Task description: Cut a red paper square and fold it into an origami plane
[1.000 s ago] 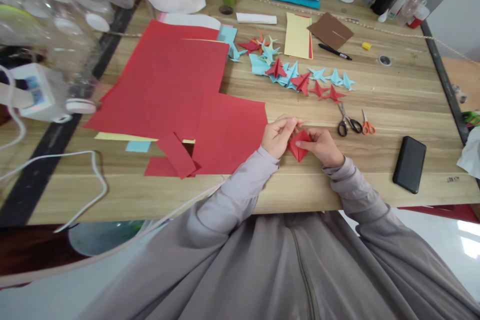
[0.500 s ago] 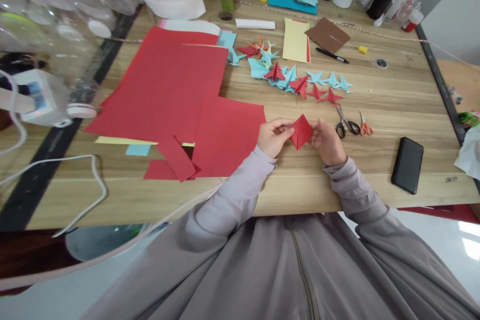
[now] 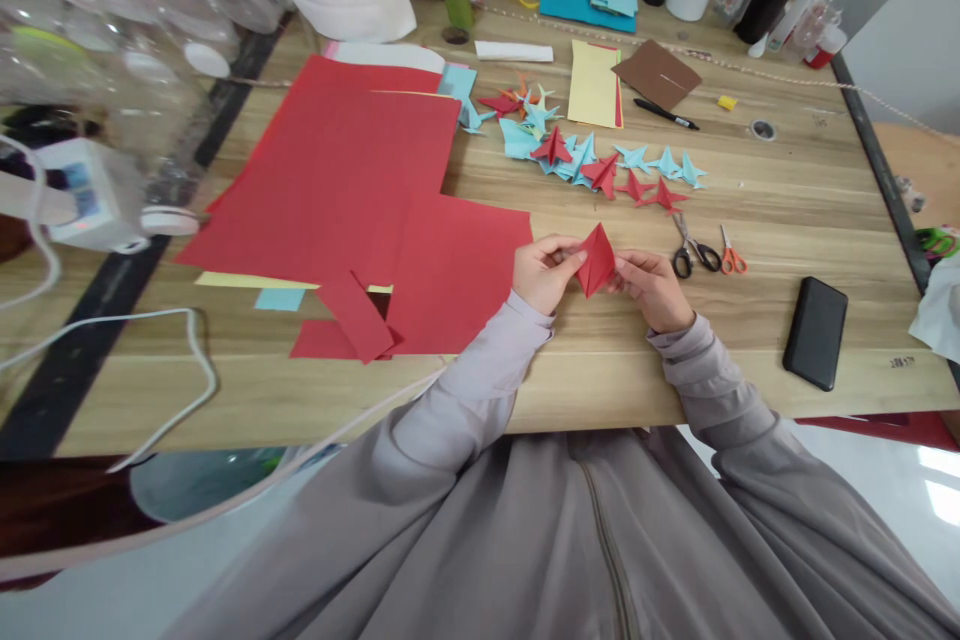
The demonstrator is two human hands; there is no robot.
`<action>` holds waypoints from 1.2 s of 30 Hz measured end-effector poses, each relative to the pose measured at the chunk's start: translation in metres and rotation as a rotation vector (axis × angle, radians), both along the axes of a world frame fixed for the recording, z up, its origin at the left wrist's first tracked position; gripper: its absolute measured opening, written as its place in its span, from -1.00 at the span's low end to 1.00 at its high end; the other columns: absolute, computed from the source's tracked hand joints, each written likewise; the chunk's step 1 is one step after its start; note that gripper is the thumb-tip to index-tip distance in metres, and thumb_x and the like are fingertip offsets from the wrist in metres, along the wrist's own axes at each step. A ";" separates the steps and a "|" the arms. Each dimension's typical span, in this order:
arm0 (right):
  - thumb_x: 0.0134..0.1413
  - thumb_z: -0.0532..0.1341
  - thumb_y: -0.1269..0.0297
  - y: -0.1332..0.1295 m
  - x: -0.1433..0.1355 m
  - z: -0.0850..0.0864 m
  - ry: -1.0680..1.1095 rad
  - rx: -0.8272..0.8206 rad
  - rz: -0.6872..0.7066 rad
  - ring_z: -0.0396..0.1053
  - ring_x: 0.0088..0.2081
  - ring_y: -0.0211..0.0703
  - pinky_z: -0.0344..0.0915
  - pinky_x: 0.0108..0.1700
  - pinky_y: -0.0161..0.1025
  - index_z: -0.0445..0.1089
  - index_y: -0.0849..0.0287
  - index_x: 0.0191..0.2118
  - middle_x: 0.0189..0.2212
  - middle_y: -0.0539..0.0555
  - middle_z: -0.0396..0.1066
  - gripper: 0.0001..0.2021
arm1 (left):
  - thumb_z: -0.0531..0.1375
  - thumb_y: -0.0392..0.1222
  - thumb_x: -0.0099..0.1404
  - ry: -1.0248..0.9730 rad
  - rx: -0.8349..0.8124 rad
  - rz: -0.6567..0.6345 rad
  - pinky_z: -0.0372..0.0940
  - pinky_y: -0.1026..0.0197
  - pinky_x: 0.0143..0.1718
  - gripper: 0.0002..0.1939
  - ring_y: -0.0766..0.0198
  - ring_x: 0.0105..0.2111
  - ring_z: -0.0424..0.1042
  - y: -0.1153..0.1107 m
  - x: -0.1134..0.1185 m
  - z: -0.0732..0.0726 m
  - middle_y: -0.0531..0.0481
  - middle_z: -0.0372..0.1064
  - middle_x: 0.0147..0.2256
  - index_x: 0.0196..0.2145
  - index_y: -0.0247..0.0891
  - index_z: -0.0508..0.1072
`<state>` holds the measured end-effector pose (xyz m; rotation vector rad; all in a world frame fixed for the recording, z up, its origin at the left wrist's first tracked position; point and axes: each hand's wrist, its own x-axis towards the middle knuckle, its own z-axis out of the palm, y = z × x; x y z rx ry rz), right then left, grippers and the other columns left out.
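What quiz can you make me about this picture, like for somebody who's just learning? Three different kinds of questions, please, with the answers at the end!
1. True or false: the orange-handled scissors lie to the right of the black-handled scissors.

2. Pick one. What is the left hand holding?
A) a black pen
B) a folded red paper
C) a yellow tape measure

3. Fill in the blank: the hand nearer to both pairs of scissors is the person's ____ hand.

Key:
1. True
2. B
3. right, since the right hand is on the scissors' side
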<state>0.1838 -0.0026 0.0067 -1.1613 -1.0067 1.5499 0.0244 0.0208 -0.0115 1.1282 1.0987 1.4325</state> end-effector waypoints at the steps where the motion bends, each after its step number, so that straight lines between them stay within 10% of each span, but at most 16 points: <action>1: -0.26 0.39 0.01 0.000 0.000 -0.001 -0.007 0.002 0.002 0.33 -0.55 -0.30 0.25 -0.43 -0.30 0.53 0.16 -0.36 -0.55 0.00 0.48 -0.65 | 0.37 -0.15 -0.10 0.006 -0.001 -0.002 0.29 0.25 -0.46 -0.80 0.35 -0.52 0.35 0.000 0.000 0.000 0.01 0.46 -0.51 -0.47 -0.27 0.56; 29: -0.31 0.41 0.19 -0.001 -0.007 -0.003 -0.016 0.016 -0.080 0.20 -0.61 -0.38 0.15 -0.53 -0.36 0.39 0.19 -0.50 -0.63 -0.08 0.35 -0.75 | 0.32 -0.24 -0.02 0.064 -0.027 -0.272 0.33 0.22 -0.37 -0.81 0.32 -0.48 0.40 -0.010 0.005 0.001 0.00 0.48 -0.48 -0.38 -0.32 0.55; 36: -0.28 0.35 0.34 -0.002 -0.004 -0.003 -0.143 0.067 -0.008 0.26 -0.57 -0.37 0.18 -0.47 -0.36 0.41 0.20 -0.48 -0.60 -0.07 0.40 -0.85 | 0.25 -0.39 0.03 0.231 0.221 -0.254 0.32 0.26 -0.34 -0.77 0.28 -0.32 0.44 -0.007 -0.004 0.007 -0.08 0.49 -0.31 -0.32 -0.24 0.59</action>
